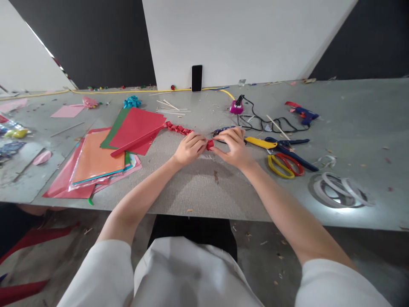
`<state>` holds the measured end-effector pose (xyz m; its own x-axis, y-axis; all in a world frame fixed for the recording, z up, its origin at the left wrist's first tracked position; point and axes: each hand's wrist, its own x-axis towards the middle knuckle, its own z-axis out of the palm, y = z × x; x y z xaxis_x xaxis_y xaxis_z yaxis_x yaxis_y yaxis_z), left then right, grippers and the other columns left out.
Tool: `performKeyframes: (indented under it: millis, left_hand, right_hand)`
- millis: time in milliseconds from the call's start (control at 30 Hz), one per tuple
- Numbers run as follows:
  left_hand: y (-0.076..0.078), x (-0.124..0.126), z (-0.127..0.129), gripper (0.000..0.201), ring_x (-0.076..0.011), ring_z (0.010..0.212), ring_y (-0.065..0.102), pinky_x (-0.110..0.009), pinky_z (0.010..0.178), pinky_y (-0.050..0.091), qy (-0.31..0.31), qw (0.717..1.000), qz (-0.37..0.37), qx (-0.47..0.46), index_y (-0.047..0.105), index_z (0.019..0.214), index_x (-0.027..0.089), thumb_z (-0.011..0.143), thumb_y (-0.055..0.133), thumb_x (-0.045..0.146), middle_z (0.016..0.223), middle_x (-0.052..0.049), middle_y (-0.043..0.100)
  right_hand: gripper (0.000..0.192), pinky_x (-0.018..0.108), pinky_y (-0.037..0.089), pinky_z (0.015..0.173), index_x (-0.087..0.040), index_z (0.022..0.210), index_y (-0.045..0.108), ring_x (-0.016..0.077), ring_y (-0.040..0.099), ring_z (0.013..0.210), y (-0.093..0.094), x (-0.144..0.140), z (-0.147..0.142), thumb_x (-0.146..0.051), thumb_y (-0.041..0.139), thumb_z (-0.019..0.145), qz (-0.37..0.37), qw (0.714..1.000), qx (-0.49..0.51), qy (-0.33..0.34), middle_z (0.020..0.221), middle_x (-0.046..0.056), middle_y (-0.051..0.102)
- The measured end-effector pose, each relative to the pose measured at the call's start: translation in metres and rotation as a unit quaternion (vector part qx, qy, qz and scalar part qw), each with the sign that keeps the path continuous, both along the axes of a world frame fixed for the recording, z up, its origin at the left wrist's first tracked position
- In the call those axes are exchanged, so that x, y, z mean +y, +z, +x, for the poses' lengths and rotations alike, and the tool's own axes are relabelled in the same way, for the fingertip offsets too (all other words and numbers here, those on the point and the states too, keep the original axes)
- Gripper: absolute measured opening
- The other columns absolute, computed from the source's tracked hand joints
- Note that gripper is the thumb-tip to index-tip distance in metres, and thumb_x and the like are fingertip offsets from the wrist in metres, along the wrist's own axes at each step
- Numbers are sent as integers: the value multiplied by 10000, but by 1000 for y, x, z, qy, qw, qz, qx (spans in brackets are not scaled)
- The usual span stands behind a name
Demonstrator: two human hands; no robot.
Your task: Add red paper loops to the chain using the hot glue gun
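Pinching: left hand [189, 148] and right hand [234, 147], fingers pressed on the red folded paper chain [210, 144].
Chain tail: runs toward 10 o'clock over the surface [198, 187].
Scissors [284, 164]: 3 o'clock, near.

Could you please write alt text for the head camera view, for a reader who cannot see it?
Both hands, left hand and right hand, pinch the end of a folded red paper chain over a grey table. Coloured paper sheets lie to the left; scissors, a yellow utility knife and a glue gun to the right.
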<state>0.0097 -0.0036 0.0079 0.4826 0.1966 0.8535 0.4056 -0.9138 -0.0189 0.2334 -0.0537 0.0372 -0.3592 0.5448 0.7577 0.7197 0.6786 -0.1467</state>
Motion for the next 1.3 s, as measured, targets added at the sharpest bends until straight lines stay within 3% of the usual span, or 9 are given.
performKeyframes:
  millis: [233, 567, 1000, 1300]
  left_hand:
    - [3, -3, 0, 160, -240, 1106, 686, -455, 949, 600, -3, 1000, -10, -3, 685, 952, 178, 1042, 573, 248, 1063, -124, 780]
    - [-2, 0, 5, 256, -230, 1103, 690, -474, 1006, 580, -15, 995, -79, -55, 726, 1183, 191, 1035, 615, 368, 1059, -106, 789]
    - [-5, 3, 8, 297, -219, 1055, 707, -461, 999, 582, -21, 992, -108, -55, 735, 1159, 186, 1031, 609, 423, 1029, -106, 786]
    - [-2, 1, 8, 305, -222, 1045, 707, -469, 988, 582, -18, 991, -126, -49, 743, 1142, 180, 1040, 593, 424, 1021, -116, 791]
  right_hand:
    - [177, 456, 414, 912, -256, 980, 672, 268, 592, 998, -1, -2, -9, -429, 639, 996, 0, 1000, 2, -10, 986, 52, 715]
    - [186, 464, 422, 933, -261, 1095, 710, 272, 588, 1009, -2, 1, -4, -381, 592, 1018, 1, 1000, -18, -19, 1029, 67, 717]
    - [283, 462, 400, 938, -263, 1269, 706, 283, 548, 1047, -8, 9, 7, -324, 542, 1045, 11, 997, -81, 1, 1105, 98, 707]
    - [328, 499, 414, 961, -289, 1317, 693, 300, 540, 1077, -7, 8, 8, -350, 498, 1061, -22, 995, -92, -3, 1145, 103, 698]
